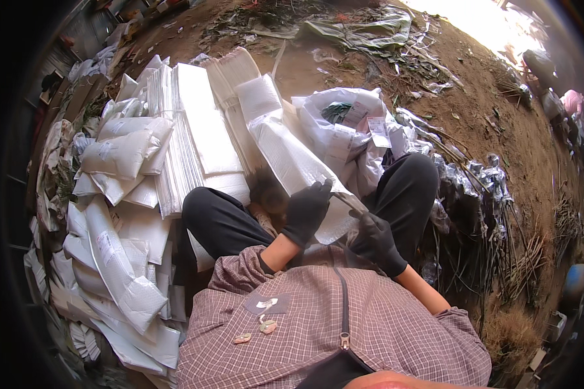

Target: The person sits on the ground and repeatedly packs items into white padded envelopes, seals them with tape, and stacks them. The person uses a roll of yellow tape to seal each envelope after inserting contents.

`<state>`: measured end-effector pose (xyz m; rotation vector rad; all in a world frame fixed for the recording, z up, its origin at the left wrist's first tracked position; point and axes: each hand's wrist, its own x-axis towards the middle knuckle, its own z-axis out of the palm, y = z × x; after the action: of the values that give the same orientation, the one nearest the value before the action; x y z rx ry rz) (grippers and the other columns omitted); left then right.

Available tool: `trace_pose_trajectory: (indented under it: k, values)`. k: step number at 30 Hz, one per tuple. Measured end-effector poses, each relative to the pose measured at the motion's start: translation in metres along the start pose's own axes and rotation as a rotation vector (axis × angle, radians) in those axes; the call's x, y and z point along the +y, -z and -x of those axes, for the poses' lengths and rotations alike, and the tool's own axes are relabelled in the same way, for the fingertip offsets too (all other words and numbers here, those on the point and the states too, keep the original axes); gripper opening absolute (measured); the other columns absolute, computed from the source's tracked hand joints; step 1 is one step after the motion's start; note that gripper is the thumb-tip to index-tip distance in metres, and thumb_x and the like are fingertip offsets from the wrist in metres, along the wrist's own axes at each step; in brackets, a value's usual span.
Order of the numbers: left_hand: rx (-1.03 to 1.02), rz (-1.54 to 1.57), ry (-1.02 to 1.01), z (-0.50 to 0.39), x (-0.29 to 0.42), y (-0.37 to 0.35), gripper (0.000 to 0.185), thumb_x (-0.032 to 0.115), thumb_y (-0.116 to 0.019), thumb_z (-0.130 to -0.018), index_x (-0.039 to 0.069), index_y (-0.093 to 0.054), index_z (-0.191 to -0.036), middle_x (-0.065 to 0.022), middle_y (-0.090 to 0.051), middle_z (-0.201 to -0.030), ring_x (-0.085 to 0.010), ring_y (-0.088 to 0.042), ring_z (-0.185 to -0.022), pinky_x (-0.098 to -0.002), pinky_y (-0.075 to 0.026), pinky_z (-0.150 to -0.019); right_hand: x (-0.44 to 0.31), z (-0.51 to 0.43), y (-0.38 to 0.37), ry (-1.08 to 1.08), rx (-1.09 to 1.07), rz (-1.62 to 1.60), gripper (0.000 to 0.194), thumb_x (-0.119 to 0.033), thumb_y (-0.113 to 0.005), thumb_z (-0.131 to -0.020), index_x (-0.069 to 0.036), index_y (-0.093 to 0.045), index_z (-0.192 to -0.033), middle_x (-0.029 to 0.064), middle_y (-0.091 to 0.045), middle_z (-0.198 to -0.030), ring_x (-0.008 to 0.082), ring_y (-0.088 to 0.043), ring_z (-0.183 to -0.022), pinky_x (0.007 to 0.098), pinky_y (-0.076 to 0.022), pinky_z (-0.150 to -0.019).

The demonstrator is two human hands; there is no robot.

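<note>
A long white bubble mailer (pixel 292 150) lies slantwise before me, its near end between my two dark-gloved hands. My left hand (pixel 309 211) is closed on one edge of the mailer. Opposite it, my right hand (pixel 377 236) grips the other side near a dark narrow gap that looks like the mailer's mouth. Whether anything is inside cannot be seen. Beyond my right knee stands a white plastic sack (pixel 331 126) with green leafy matter and printed labels in it.
Stacks of flat mailers (pixel 168 131) stand at left, beside filled mailers (pixel 121 150) and a heap of packets (pixel 121 262). Bare-rooted plants with plastic-wrapped tops (pixel 486 194) lie at right. A crumpled green sheet (pixel 365 34) and plant debris cover soil beyond.
</note>
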<state>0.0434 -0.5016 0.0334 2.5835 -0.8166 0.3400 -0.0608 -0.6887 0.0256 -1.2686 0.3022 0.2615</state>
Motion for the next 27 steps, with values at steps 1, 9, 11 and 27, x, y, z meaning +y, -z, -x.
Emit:
trace_pose_trajectory:
  k: [1, 9, 11, 27]
  values:
    - [0.042, 0.039, -0.015, -0.004, 0.002, 0.003, 0.032, 0.010, -0.062, -0.081, 0.007, -0.063, -0.113, -0.0110, -0.065, -0.083, -0.0273, -0.065, -0.071, -0.0374, -0.052, -0.060, 0.000, -0.001, -0.005, -0.010, -0.001, -0.028, 0.041, -0.033, -0.049, -0.101, 0.001, -0.061, -0.120, -0.0070, -0.044, -0.065, 0.0011, -0.041, -0.055, 0.0197, -0.0358, -0.053]
    - [0.059, 0.216, -0.061, -0.015, 0.019, 0.029, 0.007, 0.013, -0.058, -0.084, 0.009, -0.059, -0.089, -0.0100, -0.062, -0.077, -0.0293, -0.064, -0.068, -0.0401, -0.051, -0.059, -0.002, -0.024, -0.035, 0.533, 0.103, 0.630, 0.036, -0.026, -0.049, -0.099, 0.001, -0.060, -0.119, 0.0152, -0.062, -0.077, 0.0213, -0.064, -0.070, 0.0341, -0.0473, -0.063]
    - [0.015, 0.194, -0.062, -0.014, 0.023, 0.034, 0.005, 0.013, -0.058, -0.083, 0.009, -0.058, -0.086, -0.0102, -0.062, -0.077, -0.0292, -0.064, -0.067, -0.0398, -0.051, -0.058, -0.001, -0.034, -0.039, 0.578, 0.111, 0.689, 0.033, -0.023, -0.050, -0.097, 0.001, -0.060, -0.117, 0.0210, -0.065, -0.084, 0.0279, -0.067, -0.076, 0.0380, -0.0488, -0.066]
    - [0.034, 0.301, -0.129, -0.008, 0.014, 0.014, 0.013, 0.018, -0.065, -0.080, 0.010, -0.065, -0.091, -0.0095, -0.064, -0.079, -0.0270, -0.066, -0.071, -0.0364, -0.053, -0.062, 0.057, -0.124, -0.045, 0.321, -0.285, 1.004, 0.030, -0.019, -0.051, -0.094, -0.004, -0.057, -0.119, 0.0214, -0.061, -0.100, 0.0318, -0.061, -0.093, 0.0402, -0.0461, -0.081]
